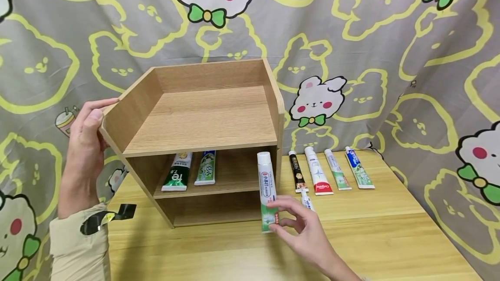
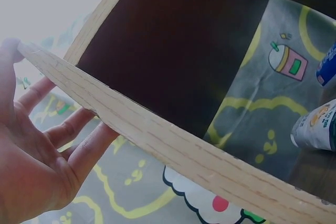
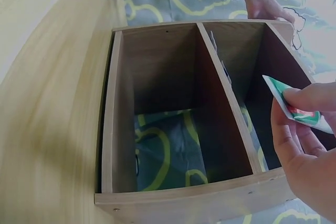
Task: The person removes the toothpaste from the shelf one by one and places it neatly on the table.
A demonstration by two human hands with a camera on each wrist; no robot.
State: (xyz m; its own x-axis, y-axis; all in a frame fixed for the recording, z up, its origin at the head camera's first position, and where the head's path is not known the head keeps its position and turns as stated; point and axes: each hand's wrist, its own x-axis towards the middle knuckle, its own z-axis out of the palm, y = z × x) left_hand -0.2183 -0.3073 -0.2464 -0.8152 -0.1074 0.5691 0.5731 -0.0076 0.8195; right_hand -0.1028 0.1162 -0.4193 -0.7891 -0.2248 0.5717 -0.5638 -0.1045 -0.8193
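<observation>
Cartoon-print curtain point(image 1: 304, 21) hangs behind a table point(image 1: 390, 229). At nine o'clock, my left hand point(image 1: 87, 135) grips a wooden shelf point(image 1: 211, 114); at eight, two tubes point(image 1: 177, 172) lie inside. At five, my right hand point(image 1: 302, 229) pinches a white-and-green tube point(image 1: 267, 185), cap up, before it; at four, more tubes point(image 1: 318, 172) lie.

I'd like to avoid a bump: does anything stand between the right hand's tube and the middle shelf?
Nothing visible does: the held tube is before the open front of the middle shelf; the two tubes inside lie farther left.
</observation>
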